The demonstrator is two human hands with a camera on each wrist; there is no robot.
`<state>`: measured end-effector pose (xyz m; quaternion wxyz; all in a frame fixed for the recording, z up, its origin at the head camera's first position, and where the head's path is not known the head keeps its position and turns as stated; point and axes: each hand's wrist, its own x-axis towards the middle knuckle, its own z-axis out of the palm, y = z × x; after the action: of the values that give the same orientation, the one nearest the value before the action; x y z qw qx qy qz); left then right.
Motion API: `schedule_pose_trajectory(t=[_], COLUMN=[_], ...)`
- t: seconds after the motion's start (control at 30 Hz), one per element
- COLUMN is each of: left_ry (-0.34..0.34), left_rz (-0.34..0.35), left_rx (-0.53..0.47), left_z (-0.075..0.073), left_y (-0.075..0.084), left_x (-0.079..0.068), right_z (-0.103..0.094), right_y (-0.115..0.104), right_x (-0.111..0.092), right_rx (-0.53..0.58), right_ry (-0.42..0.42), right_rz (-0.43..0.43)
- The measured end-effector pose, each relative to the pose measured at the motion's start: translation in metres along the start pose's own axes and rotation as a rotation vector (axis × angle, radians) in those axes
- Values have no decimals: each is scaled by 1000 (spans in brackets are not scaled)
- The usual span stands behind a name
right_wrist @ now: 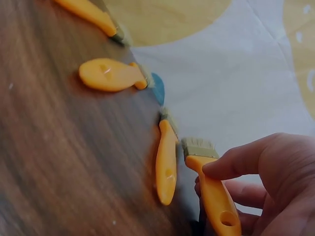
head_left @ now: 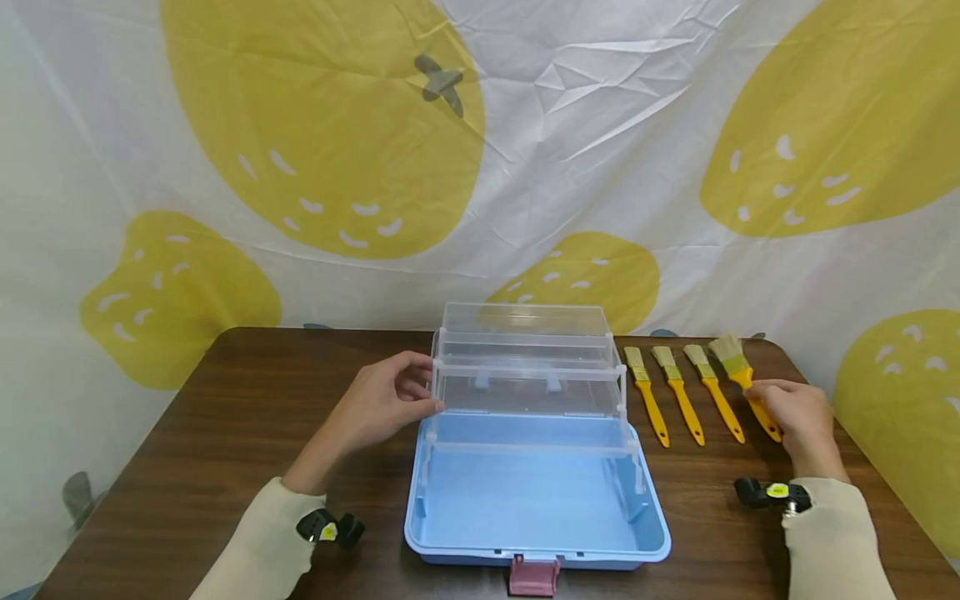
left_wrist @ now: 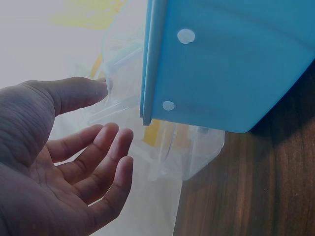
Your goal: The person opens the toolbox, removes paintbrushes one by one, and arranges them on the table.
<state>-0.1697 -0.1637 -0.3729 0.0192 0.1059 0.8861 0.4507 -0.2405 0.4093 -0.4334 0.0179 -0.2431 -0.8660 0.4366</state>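
A blue storage box stands with its clear lid and folding trays raised at the back and a pink latch at the front. My left hand is at the left side of the clear trays, its thumb tip right at their edge and its fingers loosely bent. In the left wrist view this hand grips nothing. At the right, my right hand pinches the yellow handle of the widest paintbrush between thumb and fingers. Its bristles point toward the back.
Three more yellow-handled paintbrushes, a left one, a middle one and a right one, lie in a row beside the box. A fruit-print cloth hangs behind the brown wooden table.
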Motion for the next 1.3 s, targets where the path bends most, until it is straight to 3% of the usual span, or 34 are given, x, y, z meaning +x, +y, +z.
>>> schedule_pose_trajectory(t=[0.17,0.6,1.3], left_ry=[3,-1,-7], left_rz=[-5,-6,-3], left_rx=[5,1,-10], left_z=[0,0,-1], left_y=[1,2,0], left_x=[0,-1,-1], right_z=[-1,-3,-5], right_y=[-1,-2,3], right_x=[-1,-3,0], right_rx=[-74,-169,-261], right_ry=[7,8,53], right_rz=[-25,4,-27])
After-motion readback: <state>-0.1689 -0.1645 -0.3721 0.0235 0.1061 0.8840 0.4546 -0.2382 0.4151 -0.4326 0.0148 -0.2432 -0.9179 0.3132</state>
